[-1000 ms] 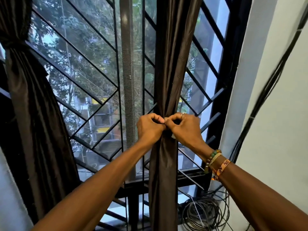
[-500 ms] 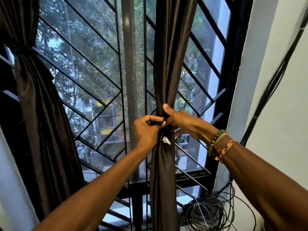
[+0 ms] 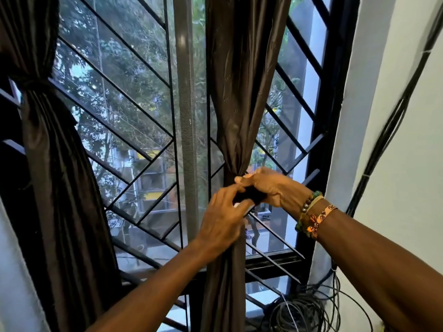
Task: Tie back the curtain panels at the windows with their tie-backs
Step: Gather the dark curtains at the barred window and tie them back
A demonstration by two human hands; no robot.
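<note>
A dark brown curtain panel (image 3: 242,97) hangs in the middle of the window, gathered to a narrow waist. My right hand (image 3: 271,188) comes in from the right at that waist, its fingers curled round a dark tie-back (image 3: 249,196) and its thumb lying on the fabric. Just below, my left hand (image 3: 223,219) pinches the near end of the same tie-back against the curtain; a small white tag shows by its fingertips. The rest of the band is hidden behind the hands. A second panel (image 3: 55,164) at the left is bound by its own tie-back (image 3: 30,81).
Black diagonal window bars (image 3: 124,97) and a grey centre post (image 3: 185,116) stand right behind the curtains. White wall (image 3: 395,140) with black cables running along it is on the right. A coil of black cable (image 3: 302,312) lies by the sill.
My right hand has turned over and now wraps round the tie-back. My left hand has dropped lower and loosened. The view has shifted, so both hands sit further right.
</note>
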